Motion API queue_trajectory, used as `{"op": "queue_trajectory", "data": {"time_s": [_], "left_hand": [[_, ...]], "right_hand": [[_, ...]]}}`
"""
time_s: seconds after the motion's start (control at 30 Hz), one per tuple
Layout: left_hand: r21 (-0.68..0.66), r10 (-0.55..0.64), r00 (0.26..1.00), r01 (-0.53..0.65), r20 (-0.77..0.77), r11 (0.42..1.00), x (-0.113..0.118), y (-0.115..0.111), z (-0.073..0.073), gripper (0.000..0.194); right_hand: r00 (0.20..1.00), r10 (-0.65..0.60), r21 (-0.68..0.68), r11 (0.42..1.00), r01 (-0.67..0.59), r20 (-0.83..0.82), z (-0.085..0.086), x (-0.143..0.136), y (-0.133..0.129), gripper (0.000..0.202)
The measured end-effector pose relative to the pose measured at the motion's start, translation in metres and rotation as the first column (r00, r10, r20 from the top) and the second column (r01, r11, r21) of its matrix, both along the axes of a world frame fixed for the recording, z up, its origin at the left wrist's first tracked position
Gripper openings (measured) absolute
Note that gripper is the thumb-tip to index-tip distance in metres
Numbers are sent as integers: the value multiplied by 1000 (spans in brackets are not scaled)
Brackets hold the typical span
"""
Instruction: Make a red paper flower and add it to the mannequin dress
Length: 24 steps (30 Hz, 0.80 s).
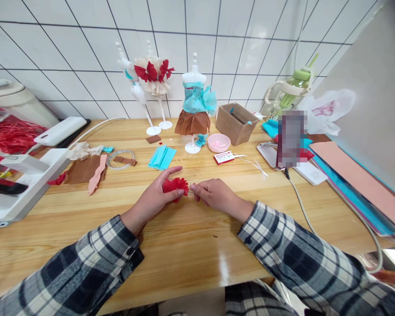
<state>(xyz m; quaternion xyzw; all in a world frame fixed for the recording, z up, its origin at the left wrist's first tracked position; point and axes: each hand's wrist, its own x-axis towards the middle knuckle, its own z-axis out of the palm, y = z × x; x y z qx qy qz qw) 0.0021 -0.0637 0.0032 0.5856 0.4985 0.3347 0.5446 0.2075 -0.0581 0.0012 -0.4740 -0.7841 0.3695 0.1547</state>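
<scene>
My left hand (158,192) grips a red fringed paper flower (177,186) between thumb and fingers, with the index finger stretched out above it. Beside it on the right, my right hand (213,193) pinches something thin, perhaps a wire or stem, at the flower's edge; its kind is too small to make out. Just beyond the hands lies a folded stack of turquoise crepe paper (162,157). Farther back stands a small white dress form (194,79) in a turquoise top and brown skirt.
Two more mini dress forms (159,98) stand by the tiled wall. A cardboard box (236,123), pink bowl (219,143) and small red-white box (224,158) sit at the back. Tape roll (110,161) and paper scraps lie left; a phone (290,139) stands right, its cable crossing the table.
</scene>
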Motion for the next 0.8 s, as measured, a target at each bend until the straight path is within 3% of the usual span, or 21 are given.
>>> {"op": "queue_trajectory", "data": {"time_s": [0.8], "left_hand": [[-3,-13,1000,13,-12,1000,0,0,1,71]], "right_hand": [[1000,-4,3,1000,4,10,-3,0,2,60]]}}
